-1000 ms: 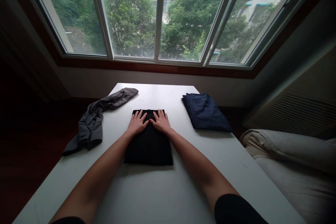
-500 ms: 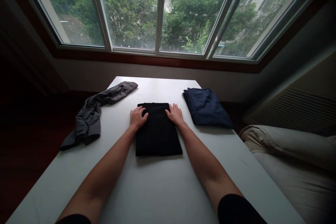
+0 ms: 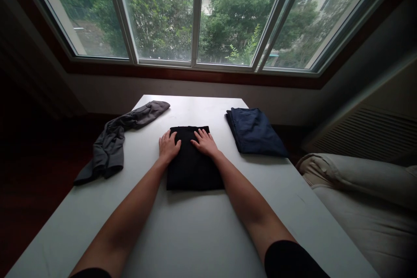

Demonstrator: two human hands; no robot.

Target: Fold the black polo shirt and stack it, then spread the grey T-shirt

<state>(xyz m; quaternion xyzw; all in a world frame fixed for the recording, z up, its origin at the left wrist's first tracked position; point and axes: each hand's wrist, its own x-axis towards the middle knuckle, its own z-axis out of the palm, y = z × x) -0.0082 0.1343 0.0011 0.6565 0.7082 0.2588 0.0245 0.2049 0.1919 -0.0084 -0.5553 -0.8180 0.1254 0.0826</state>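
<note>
A black folded garment (image 3: pixel 192 171) lies flat in the middle of the white table (image 3: pixel 189 234); its exact kind does not show. My left hand (image 3: pixel 168 145) rests on its far left edge with the fingers spread. Flat on its upper right part lies my right hand (image 3: pixel 205 142), fingers apart. Neither hand grips the cloth. To the right is a folded navy blue garment (image 3: pixel 257 132), apart from the black one. A crumpled grey garment (image 3: pixel 112 143) stretches along the table's left edge, and its lower end reaches the edge.
Beyond the table's far end is a wall with a wide window (image 3: pixel 195 65) above it. A pale cushioned seat (image 3: pixel 361 200) stands close along the right side. Dark reddish floor (image 3: pixel 42 169) shows at the left.
My right hand has moved left, from the garment's right edge onto its top surface. The left hand stays at the left edge. The view has shifted slightly.
</note>
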